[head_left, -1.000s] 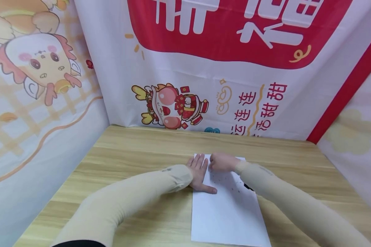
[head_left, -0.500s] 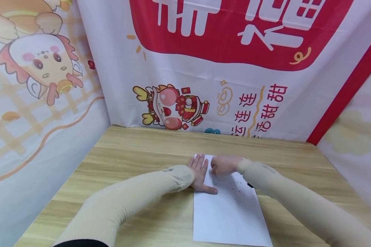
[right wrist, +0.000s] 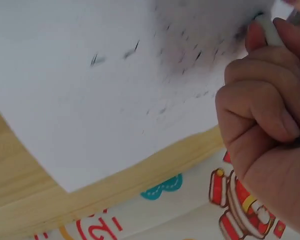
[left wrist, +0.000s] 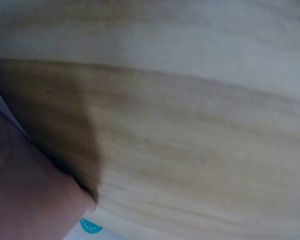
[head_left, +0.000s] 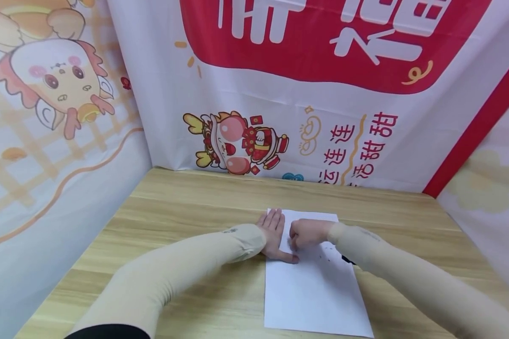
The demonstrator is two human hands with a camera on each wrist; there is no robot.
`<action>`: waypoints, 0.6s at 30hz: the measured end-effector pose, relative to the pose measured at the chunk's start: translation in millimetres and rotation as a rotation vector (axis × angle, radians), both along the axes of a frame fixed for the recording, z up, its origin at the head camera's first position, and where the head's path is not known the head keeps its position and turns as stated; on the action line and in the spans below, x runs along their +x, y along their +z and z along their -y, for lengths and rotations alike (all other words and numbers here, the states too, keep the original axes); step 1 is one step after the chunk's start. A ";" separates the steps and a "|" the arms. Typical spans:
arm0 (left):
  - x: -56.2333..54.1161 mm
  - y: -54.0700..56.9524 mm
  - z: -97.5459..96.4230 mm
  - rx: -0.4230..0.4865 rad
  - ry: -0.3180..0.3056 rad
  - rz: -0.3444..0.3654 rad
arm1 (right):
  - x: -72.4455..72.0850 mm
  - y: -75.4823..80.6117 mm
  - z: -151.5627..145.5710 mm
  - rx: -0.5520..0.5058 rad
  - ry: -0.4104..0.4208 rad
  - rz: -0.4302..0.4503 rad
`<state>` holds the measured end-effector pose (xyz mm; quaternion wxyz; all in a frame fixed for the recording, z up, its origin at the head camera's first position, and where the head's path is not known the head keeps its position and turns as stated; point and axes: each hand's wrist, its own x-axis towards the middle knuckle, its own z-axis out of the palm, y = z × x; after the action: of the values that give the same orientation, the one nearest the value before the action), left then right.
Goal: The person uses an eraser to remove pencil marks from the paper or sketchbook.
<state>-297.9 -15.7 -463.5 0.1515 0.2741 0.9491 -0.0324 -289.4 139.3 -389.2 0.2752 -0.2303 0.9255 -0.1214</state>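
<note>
A white sheet of paper [head_left: 314,301] lies on the wooden table. My left hand [head_left: 273,238] rests flat on its upper left edge, fingers straight and thumb spread over the sheet. In the left wrist view, part of that hand [left wrist: 30,185] shows at the lower left. My right hand [head_left: 308,234] is over the upper part of the paper. Seen from the right wrist, its curled fingers and thumb pinch a small pale eraser [right wrist: 271,31] against the sheet. A grey smudge and several dark crumbs [right wrist: 197,55] lie near the eraser. Its far end is hidden.
The wooden table [head_left: 195,197] reaches back to a printed cloth wall [head_left: 161,94]. Another printed cloth [head_left: 89,155] hangs along the left side. A small dark object [head_left: 348,260] shows under the right forearm.
My right hand has shifted a little toward me over the paper, still holding the eraser, and more of the sheet's top edge shows. The left hand stays in place.
</note>
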 end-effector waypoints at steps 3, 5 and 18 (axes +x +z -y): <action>-0.4 -0.3 1.1 -0.016 0.008 0.012 | -12.9 -1.6 2.9 0.002 0.012 -0.111; -0.7 -0.7 1.3 -0.023 0.012 0.020 | -20.8 -4.5 5.2 -0.010 0.001 -0.184; 0.5 0.7 0.3 -0.013 0.008 0.001 | -8.8 -0.8 -0.4 -0.027 -0.031 -0.066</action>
<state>-297.4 -16.0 -462.8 0.1538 0.2695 0.9499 -0.0377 -298.2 139.7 -389.9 0.2395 -0.2237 0.9357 -0.1305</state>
